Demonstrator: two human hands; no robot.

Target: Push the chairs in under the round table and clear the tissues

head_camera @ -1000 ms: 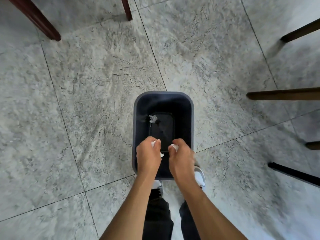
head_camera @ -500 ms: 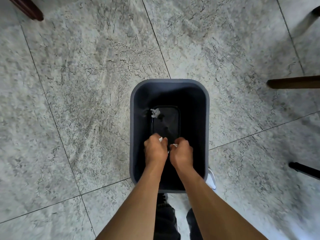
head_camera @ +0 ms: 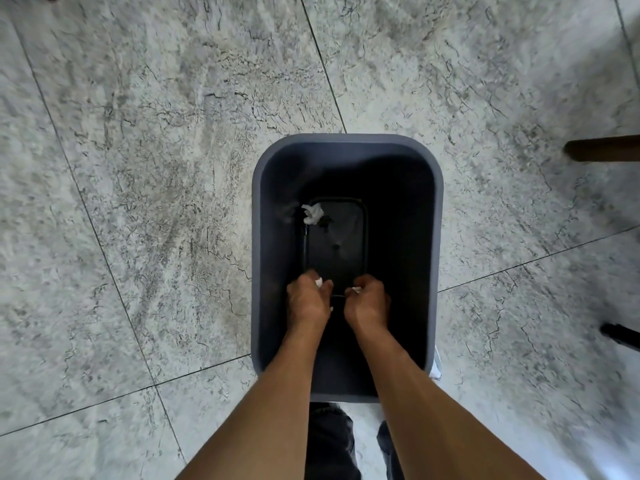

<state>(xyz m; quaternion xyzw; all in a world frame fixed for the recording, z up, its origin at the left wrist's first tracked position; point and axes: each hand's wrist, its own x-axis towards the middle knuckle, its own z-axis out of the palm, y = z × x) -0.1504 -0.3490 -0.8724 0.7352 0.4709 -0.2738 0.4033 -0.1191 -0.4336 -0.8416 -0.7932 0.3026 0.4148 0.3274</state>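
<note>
Reaching deeper than a half-second ago, both hands are now sitting inside the grey bin (head_camera: 437, 216), which is filling more of the centre. The left hand (head_camera: 308, 299) and right hand (head_camera: 367, 303) are each clenching a white tissue (head_camera: 318, 282); another crumpled tissue (head_camera: 312, 213) is lying on the bin floor. Open tiled floor (head_camera: 138, 168) is surrounding it; a chair leg (head_camera: 602, 148) is showing at right.
</note>
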